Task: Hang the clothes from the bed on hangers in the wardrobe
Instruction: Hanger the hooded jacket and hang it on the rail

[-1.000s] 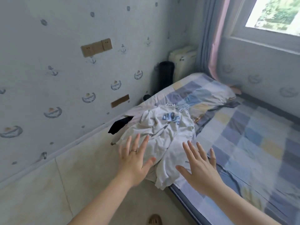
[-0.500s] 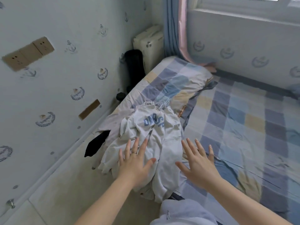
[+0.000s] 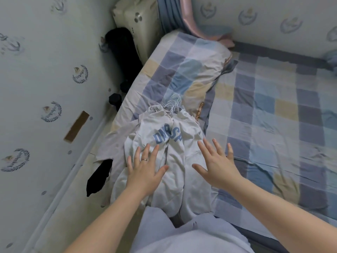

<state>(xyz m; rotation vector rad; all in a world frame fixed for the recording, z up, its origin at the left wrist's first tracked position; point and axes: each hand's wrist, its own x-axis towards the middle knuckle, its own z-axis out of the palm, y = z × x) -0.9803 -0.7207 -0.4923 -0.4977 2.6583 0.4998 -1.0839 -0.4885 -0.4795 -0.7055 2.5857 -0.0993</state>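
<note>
We look down on a heap of clothes at the near corner of the bed (image 3: pixel 273 115), which wears a sheet checked in blue, grey and yellow. On top lies a pale grey sweatshirt (image 3: pixel 184 154) with blue letters across it, bunched into long folds that run from twelve to six o'clock. At its twelve o'clock end a few white wire hangers (image 3: pixel 173 105) rest in a tangle, against the foot of a checked pillow (image 3: pixel 189 70). Under the sweatshirt, toward nine o'clock, a beige garment (image 3: pixel 116 141) spreads out, and a black garment (image 3: pixel 99 177) hangs off the bed edge at about eight o'clock of the heap, over the pale floor (image 3: pixel 73 207).

Our left hand (image 3: pixel 144 172) is over the sweatshirt's left fold, fingers straight and spread apart, a ring (image 3: pixel 144 159) on one finger; it grips nothing. Our right hand (image 3: pixel 217 165) is at three o'clock of the left, over the sweatshirt's right edge where it meets the sheet, likewise flat and spread, holding nothing. We cannot tell whether either palm rests on the cloth or is just above it.

At eleven o'clock of the pillow, in the room's corner, stand a cream case (image 3: pixel 135 21) and, beside it, a black cylinder (image 3: pixel 122 50). A blue and pink curtain (image 3: pixel 169 13) hangs at twelve o'clock. The wall (image 3: pixel 36 70) at nine o'clock carries printed emblems.
</note>
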